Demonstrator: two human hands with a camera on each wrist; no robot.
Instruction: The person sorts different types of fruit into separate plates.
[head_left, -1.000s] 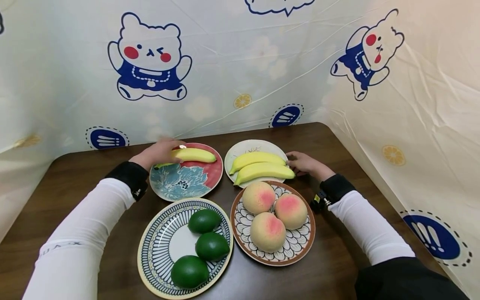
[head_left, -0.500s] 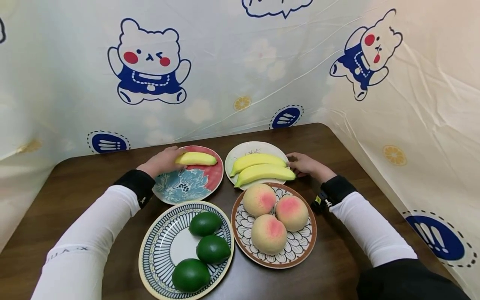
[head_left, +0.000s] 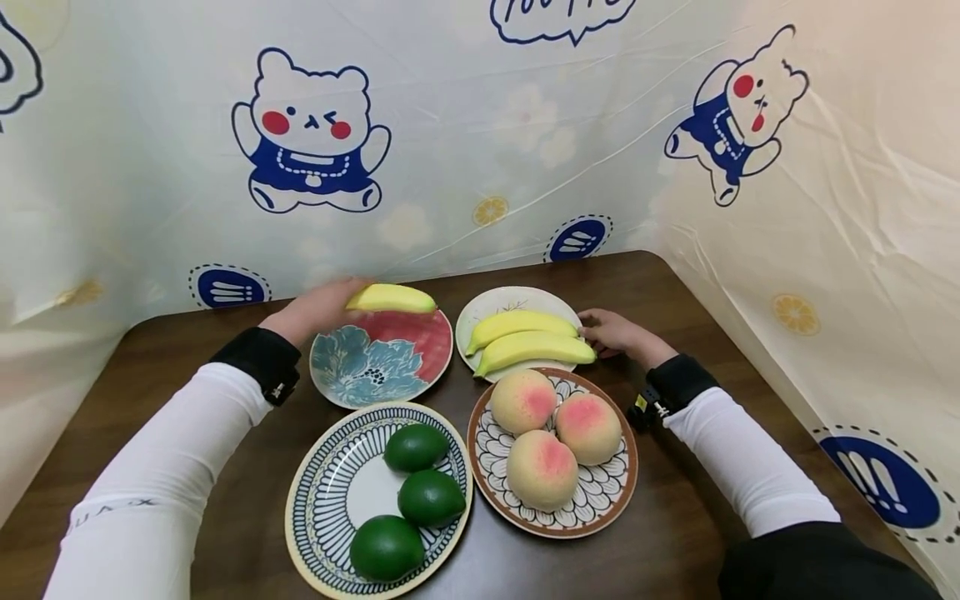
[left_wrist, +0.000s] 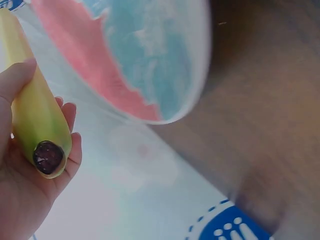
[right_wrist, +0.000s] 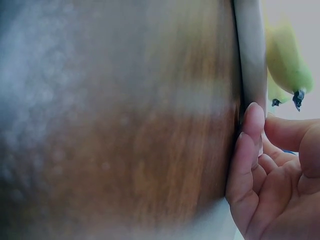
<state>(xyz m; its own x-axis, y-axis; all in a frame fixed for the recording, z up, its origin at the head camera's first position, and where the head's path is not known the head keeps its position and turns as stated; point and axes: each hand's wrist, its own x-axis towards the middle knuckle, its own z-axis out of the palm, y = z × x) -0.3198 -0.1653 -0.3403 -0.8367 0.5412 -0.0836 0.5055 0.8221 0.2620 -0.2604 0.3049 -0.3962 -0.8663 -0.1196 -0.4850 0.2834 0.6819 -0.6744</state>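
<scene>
In the head view my left hand (head_left: 321,307) grips a yellow banana (head_left: 393,298) and holds it over the red plate with a blue flower (head_left: 427,354). The left wrist view shows thumb and fingers wrapped about that banana (left_wrist: 42,112), its dark end facing the camera. At the far right, my right hand (head_left: 618,332) is at the edge of the white plate (head_left: 483,304). Its thumb and fingers pinch the plate's rim (right_wrist: 252,55) in the right wrist view. Two bananas (head_left: 534,347) lie side by side on the white plate.
Nearer me, a blue-and-white patterned plate (head_left: 322,508) carries three green avocado-like fruits (head_left: 387,547). Beside it a brown-rimmed plate (head_left: 628,467) holds three peaches (head_left: 542,471). A printed cloth (head_left: 450,125) hangs behind the brown table (head_left: 225,500).
My left hand has lifted the banana from the red plate, which now shows bare beneath it. My right hand stays at the white plate's rim.
</scene>
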